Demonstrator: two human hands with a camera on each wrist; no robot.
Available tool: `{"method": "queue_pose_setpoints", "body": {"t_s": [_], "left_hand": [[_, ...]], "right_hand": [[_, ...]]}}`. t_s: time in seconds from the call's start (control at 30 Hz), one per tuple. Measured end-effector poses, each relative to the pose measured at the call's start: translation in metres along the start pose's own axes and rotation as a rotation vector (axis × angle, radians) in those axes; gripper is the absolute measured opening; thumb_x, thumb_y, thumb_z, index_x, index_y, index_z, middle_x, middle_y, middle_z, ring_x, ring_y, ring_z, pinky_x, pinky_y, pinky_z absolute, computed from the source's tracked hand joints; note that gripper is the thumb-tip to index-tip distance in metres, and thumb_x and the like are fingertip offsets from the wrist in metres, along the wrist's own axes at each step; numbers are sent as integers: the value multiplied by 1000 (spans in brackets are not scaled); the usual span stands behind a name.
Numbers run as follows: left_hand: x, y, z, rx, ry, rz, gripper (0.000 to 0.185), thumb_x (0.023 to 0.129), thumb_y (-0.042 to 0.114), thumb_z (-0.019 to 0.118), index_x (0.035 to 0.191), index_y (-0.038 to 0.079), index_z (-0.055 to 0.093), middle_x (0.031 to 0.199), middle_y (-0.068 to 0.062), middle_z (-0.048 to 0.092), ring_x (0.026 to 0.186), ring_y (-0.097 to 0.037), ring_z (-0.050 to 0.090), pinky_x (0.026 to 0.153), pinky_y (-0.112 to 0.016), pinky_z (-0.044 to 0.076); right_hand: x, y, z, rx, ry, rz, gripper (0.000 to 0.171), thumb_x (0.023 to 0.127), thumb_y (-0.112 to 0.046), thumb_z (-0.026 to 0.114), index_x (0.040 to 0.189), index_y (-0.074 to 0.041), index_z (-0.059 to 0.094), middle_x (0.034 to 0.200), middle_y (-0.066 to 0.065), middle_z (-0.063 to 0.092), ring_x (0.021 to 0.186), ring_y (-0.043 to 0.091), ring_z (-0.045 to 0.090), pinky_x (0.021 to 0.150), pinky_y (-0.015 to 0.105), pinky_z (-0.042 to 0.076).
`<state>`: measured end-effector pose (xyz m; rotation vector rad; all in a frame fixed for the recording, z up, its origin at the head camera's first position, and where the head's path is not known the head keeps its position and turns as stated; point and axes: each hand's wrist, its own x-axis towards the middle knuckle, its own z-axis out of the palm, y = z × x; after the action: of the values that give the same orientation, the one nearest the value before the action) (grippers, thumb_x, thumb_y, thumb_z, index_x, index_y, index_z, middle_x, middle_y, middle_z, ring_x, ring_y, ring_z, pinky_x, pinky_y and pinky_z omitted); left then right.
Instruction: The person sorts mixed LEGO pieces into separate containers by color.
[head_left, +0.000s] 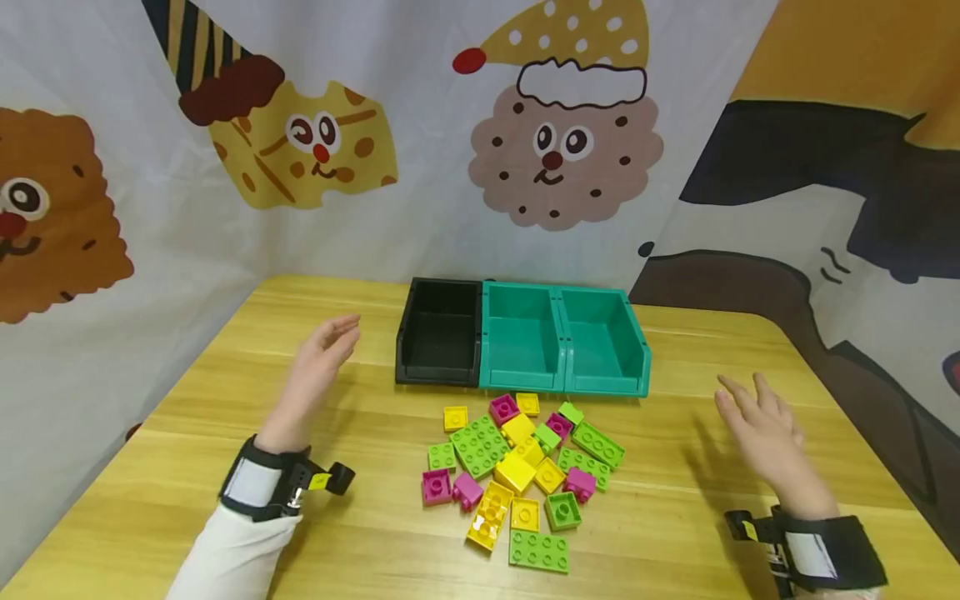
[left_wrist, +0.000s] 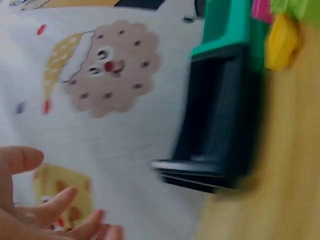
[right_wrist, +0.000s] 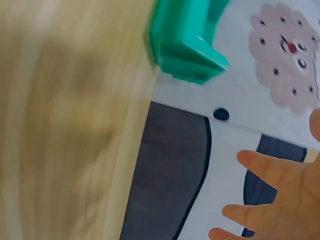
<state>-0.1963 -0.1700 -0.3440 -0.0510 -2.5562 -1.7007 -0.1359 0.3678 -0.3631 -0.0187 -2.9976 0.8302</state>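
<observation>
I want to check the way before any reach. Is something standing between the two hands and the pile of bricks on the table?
Nothing visible does. The left hand and right hand hover open on either side of the brick pile, with only bare table between. The three bins stand behind the pile.

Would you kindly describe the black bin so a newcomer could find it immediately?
On the wooden table, three open bins stand side by side in a row behind the pile of bricks. The black bin is the leftmost; its two neighbours are teal.

Looked like a staged recording booth: cartoon-cookie printed fabric backdrop [head_left: 525, 125] draped round a light wooden table [head_left: 150, 467].
</observation>
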Motion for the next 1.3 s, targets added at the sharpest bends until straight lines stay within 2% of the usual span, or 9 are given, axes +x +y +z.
{"method": "queue_pose_setpoints", "body": {"t_s": [0.1, 0.23, 0.37, 0.47, 0.57, 0.7, 0.9, 1.17, 1.3], "left_hand": [[10, -12, 18, -236, 14, -60, 49, 99, 22, 48, 141, -2, 35, 144, -21, 35, 135, -32, 32, 111, -45, 29], [18, -33, 36, -424, -53, -140, 49, 101, 13, 42, 142, -6, 27, 147, -25, 27, 136, -34, 29, 113, -43, 28], [22, -47, 47, -531, -99, -190, 48, 101, 9, 39, 143, -7, 24, 149, -25, 24, 135, -32, 29, 113, -43, 26], [23, -53, 51, -589, -90, -200, 48, 100, 7, 41, 143, -6, 25, 146, -21, 28, 127, -21, 37, 113, -40, 28], [24, -56, 53, -603, -85, -204, 48, 99, 8, 43, 143, -5, 27, 137, -12, 39, 112, -7, 46, 106, -31, 36], [25, -60, 56, -602, -88, -195, 48, 98, 5, 46, 142, -3, 29, 120, -3, 47, 94, 1, 52, 87, -19, 44], [24, -62, 64, -546, -67, -168, 47, 95, 3, 52, 139, -5, 35, 121, -9, 49, 95, -2, 52, 81, -17, 45], [25, -66, 69, -475, -3, -166, 40, 92, -2, 53, 131, -9, 43, 104, 1, 53, 93, -2, 49, 79, -13, 44], [25, -68, 70, -432, -10, -153, 38, 92, -3, 53, 129, -9, 45, 102, 1, 53, 92, -3, 49, 78, -13, 45]], "right_hand": [[2, -11, 7, 11, 0, -8, 62, 103, -42, 23, 143, 5, 29, 148, 39, 3, 127, 67, 5, 91, 79, 7], [4, -25, 16, 120, -78, -5, 64, 102, -45, 31, 140, 7, 34, 145, 37, 24, 129, 58, 23, 97, 70, 24], [2, -35, 27, 240, -163, 28, 67, 100, -50, 32, 142, 3, 34, 145, 30, 33, 129, 49, 33, 98, 63, 33], [2, -39, 35, 242, -167, 37, 66, 99, -50, 35, 140, 1, 38, 141, 27, 40, 126, 44, 41, 97, 58, 38], [4, -43, 44, 241, -169, 38, 62, 99, -46, 40, 138, 3, 42, 135, 27, 48, 120, 40, 49, 95, 51, 43], [6, -48, 55, 222, -191, 24, 59, 98, -41, 46, 137, 3, 43, 131, 25, 53, 113, 35, 56, 90, 43, 48], [7, -55, 70, 194, -204, -28, 58, 93, -40, 57, 134, 0, 47, 132, 23, 52, 116, 40, 53, 90, 48, 48], [8, -58, 88, 264, -173, -48, 62, 88, -33, 66, 136, -2, 43, 130, 22, 52, 105, 30, 57, 78, 33, 50], [7, -60, 95, 252, -159, -59, 63, 86, -33, 69, 135, -2, 45, 130, 21, 53, 104, 29, 56, 80, 35, 49]]}}
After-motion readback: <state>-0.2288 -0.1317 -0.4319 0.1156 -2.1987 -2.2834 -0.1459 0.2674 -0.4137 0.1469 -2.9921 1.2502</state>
